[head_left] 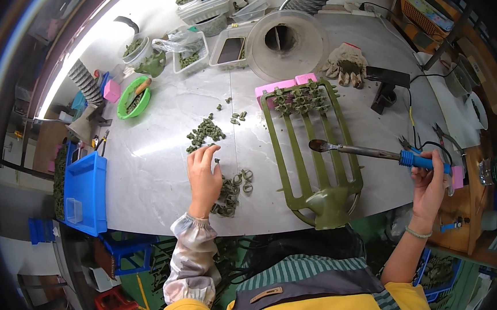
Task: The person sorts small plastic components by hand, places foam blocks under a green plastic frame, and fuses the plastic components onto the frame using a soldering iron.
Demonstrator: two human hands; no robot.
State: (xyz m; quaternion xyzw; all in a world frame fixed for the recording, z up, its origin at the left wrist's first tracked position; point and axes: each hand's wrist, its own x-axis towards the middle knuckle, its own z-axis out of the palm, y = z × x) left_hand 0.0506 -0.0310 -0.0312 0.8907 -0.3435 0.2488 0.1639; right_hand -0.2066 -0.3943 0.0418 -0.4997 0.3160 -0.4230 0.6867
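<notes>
My right hand (428,190) grips the blue handle of a soldering iron (369,153), whose broad brown tip points left over an olive-green plastic frame (328,163) with long slats. Clusters of small green parts (301,99) sit at the frame's far end, which rests on a pink block (282,85). My left hand (203,180) hovers with thumb and fingers apart beside a pile of small dark green plastic pieces (207,132). One small piece (217,161) shows by the thumb tip, seemingly not pinched. Green rings (231,191) lie right of that wrist.
A clear funnel-like hood (288,45) stands at the back, with a stained glove (346,64) and a black stand (385,90) to its right. Left are a green bowl (133,105) and a blue tray (86,192). Pliers (409,145) lie beyond the right hand.
</notes>
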